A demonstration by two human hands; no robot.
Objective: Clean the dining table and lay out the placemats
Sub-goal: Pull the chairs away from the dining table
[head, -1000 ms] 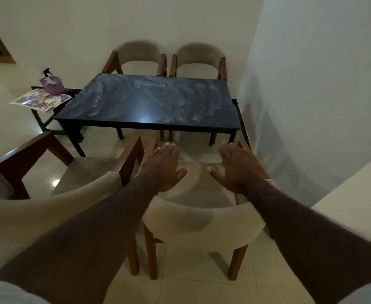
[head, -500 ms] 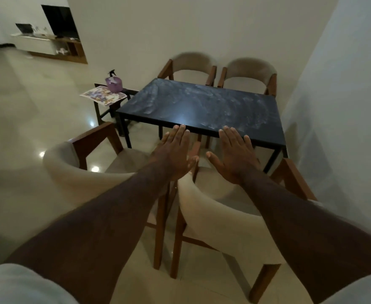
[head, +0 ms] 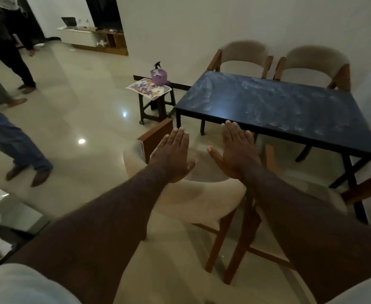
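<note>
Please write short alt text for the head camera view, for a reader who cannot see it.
Two bare hands, left hand and right hand, stretch forward flat and empty above beige chairs at a dark dining table smeared with pale dust. Left of it, a small stool holds floral placemats and a purple spray bottle.

This is a home, an open dining and living area with a glossy cream tiled floor (head: 75,110) and plain white walls. At 1 o'clock stands a dark stone-look dining surface (head: 279,110), smeared with pale streaks, with two upholstered wooden-framed chairs (head: 243,55) at its far side and two more at its near side. At 12 o'clock a small dark stool (head: 156,104) carries floral placemats (head: 147,89) and a purple spray bottle (head: 158,74). At 11 o'clock a low media cabinet (head: 92,39) sits under a wall-mounted television (head: 103,13).
</note>
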